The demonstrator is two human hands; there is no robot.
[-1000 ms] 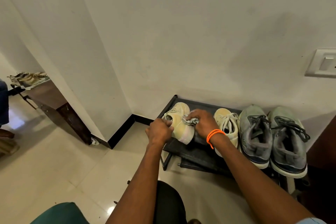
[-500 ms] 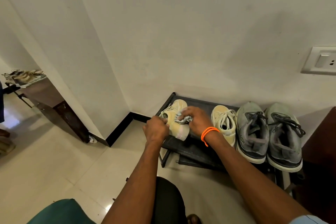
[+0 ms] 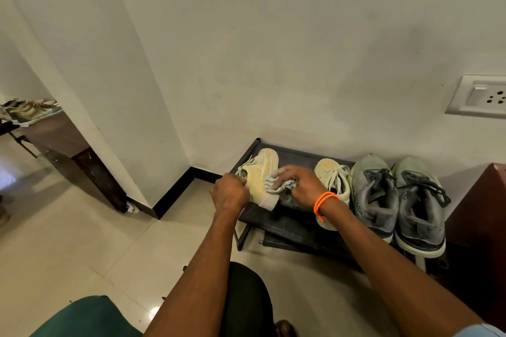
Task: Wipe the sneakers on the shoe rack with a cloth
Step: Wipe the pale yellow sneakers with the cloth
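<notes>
Sneakers first: four of them line the top shelf of the black shoe rack (image 3: 290, 223), which sits tight against the white wall. At the right edge stands the grey pair (image 3: 397, 200), dark laces, side by side and touching. Left of them is the second yellow sneaker (image 3: 332, 180), toe to the wall, just beside the grey pair. And at the left edge, the action: the yellow sneaker (image 3: 260, 178) is tipped onto its side, white sole edge facing the near rim of the rack.

The left hand (image 3: 230, 191) is curled round the laced opening, gripping it firm and steadying the shoe. The right hand (image 3: 299, 186), orange band on the wrist, bunches the striped cloth (image 3: 276, 182) in its fingers and presses it against the heel side.

Here's the change: a second ago that cloth was up on the shoe's upper near the laces; half a second ago still there; now it has swept down toward the heel and sole edge. So the stroke is travelling along the shoe, and I'd judge this first sneaker is well into its wipe, with three more waiting untouched on the shelf. Early going overall.
</notes>
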